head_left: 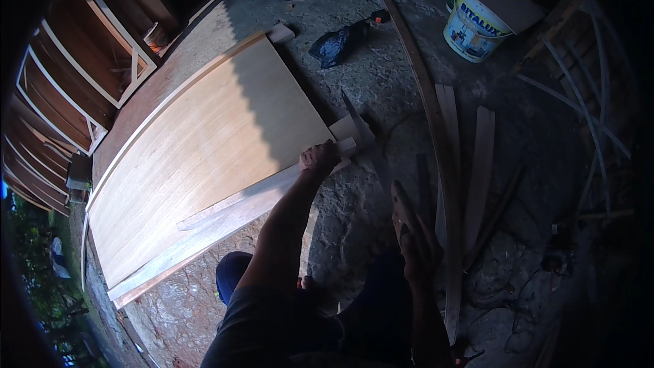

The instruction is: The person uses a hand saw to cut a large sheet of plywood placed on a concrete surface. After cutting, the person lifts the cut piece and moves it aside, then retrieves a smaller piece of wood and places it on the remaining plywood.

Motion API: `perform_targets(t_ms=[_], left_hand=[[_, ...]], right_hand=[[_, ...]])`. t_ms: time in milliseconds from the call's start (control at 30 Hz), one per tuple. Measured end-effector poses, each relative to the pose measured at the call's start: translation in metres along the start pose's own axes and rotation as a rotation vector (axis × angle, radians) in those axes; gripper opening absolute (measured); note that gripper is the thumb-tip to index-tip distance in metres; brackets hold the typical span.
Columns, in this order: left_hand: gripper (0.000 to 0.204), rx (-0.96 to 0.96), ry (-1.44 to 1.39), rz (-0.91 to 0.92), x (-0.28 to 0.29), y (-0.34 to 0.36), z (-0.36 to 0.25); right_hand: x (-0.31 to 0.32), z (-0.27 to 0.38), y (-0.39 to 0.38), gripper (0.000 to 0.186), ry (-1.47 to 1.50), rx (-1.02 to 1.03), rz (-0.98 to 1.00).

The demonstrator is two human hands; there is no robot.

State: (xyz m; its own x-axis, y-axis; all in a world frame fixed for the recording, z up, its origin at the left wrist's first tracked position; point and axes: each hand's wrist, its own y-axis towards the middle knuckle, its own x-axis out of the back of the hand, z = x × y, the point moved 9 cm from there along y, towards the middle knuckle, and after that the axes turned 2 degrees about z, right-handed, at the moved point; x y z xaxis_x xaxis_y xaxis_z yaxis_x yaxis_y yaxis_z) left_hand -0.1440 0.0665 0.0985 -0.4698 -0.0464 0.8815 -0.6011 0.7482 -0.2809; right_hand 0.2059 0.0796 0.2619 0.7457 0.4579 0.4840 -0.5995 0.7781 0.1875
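Observation:
A large pale plywood panel lies low at the left, partly in sunlight, with wooden strips along its edges. My left hand is closed on a wooden strip that sticks out past the panel's near right corner. A hand saw is in my right hand, its fingers wrapped round the handle. Its blade points forward and to the left, close to the strip's end. Whether the teeth touch the wood I cannot tell.
Several wooden frames stand at the far left. Right of the saw lie a long dark board and two pale planks. A black plastic bag and a white bucket are farther off on the rough concrete floor.

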Motion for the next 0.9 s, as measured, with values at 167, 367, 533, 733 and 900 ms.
perform_targets(t_ms=[167, 367, 533, 733, 900], left_hand=[[0.049, -0.003, 0.000, -0.029, 0.008, -0.002, -0.009], [0.048, 0.011, 0.034, -0.015, 0.000, -0.005, -0.004], [0.049, 0.089, 0.018, -0.007, 0.004, -0.005, -0.003], [0.054, 0.077, 0.032, 0.048, 0.020, -0.001, 0.006], [0.060, -0.082, -0.003, -0.091, 0.014, 0.000, -0.027]], right_hand=[[0.019, -0.008, -0.010, 0.040, -0.136, 0.094, 0.055], [0.022, -0.022, 0.010, 0.047, 0.087, -0.006, 0.122], [0.018, -0.041, 0.016, 0.053, 0.193, -0.004, 0.104], [0.021, -0.039, 0.000, 0.053, 0.083, 0.078, 0.030], [0.022, -0.047, -0.008, 0.051, 0.139, 0.039, 0.018]])
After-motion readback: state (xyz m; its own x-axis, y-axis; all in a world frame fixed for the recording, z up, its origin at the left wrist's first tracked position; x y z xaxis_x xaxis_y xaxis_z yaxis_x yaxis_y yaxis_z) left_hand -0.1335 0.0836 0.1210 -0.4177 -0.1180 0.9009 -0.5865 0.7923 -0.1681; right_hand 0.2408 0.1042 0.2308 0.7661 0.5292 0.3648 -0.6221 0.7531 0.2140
